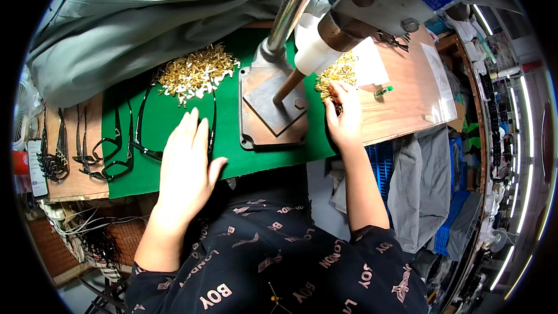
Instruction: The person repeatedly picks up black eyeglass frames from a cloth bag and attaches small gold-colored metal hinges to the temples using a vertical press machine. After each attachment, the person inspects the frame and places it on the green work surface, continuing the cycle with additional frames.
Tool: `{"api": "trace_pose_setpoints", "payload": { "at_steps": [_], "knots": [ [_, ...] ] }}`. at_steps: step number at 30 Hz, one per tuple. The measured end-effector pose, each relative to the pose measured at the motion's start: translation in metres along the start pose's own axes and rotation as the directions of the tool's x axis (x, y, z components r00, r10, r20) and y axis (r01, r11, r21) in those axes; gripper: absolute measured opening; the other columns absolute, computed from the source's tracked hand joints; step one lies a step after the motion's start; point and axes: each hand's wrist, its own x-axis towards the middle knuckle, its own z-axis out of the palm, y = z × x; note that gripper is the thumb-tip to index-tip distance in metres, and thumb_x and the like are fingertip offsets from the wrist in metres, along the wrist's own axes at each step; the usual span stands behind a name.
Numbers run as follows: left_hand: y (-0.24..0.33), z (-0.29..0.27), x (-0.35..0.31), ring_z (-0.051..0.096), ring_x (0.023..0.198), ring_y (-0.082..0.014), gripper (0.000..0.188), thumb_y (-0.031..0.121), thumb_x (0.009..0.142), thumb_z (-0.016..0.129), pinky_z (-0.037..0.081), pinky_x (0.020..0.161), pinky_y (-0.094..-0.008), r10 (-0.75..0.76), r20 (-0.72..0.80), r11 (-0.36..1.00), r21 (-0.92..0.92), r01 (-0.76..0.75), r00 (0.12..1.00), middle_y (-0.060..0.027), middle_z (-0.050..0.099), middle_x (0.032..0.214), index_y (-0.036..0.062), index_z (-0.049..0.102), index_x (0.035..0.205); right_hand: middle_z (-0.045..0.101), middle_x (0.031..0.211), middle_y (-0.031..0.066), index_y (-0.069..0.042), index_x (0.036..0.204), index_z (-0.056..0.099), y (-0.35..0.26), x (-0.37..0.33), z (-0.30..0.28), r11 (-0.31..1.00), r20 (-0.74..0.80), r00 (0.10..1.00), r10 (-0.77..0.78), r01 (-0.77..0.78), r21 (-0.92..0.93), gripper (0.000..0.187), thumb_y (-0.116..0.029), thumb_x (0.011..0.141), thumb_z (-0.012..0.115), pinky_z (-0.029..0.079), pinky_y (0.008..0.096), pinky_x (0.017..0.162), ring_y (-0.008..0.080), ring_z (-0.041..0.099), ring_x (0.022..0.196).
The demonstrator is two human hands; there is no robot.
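Left hand (187,163) lies flat on the green mat (174,110), fingers straight and pressed together, over a black glasses frame (145,139). Right hand (344,119) is at the right of the press base (273,110), fingers curled into the small pile of gold parts (337,72) on the bench (401,99); what they pinch, cannot tell. Bigger gold pile (195,72) far left on mat. More frames (110,151) at left.
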Motion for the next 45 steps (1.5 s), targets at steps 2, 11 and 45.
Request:
{"api": "trace_pose_setpoints", "payload": {
  "at_steps": [2,11,45],
  "knots": [
    [-0.004,0.000,-0.002,0.051,0.113,-0.0340,0.050,0.009,0.071,0.070,0.041,0.096,-0.0365,-0.085,0.055,0.996,-0.011,0.086,0.995,-0.0214,0.051,0.124,-0.0044,0.051,0.116,0.052,0.115,0.0113,-0.002,0.117,0.054,-0.008,0.002,-0.010,0.938,-0.024,0.995,0.097,-0.083,0.336,0.038,0.005,0.080,0.059,0.046,0.0293,0.085,0.0206,0.054,0.103],
    [-0.010,0.009,-0.015,0.060,0.092,-0.0335,0.022,0.006,0.069,0.070,0.047,0.084,-0.0379,-0.044,-0.184,0.947,-0.320,-0.018,0.982,-0.0176,0.063,0.097,0.0002,0.061,0.088,0.061,0.081,0.0047,0.002,0.099,0.059,0.036,-0.002,-0.062,0.630,0.148,0.757,0.636,-0.620,0.468,0.016,-0.003,0.085,0.060,0.049,0.0215,0.058,0.0094,0.056,0.064],
    [0.015,-0.014,0.004,0.062,0.071,-0.0198,0.055,0.000,0.071,0.068,0.047,0.069,-0.0294,0.227,-0.179,0.661,-0.693,-0.286,0.957,-0.0083,0.064,0.079,-0.0023,0.050,0.123,0.059,0.071,0.0178,0.001,0.075,0.051,-0.041,0.024,-0.064,0.995,0.682,0.724,0.103,-0.085,-0.060,0.015,-0.004,0.069,0.064,0.045,0.0397,0.061,0.0353,0.057,0.067]
  ]
}}
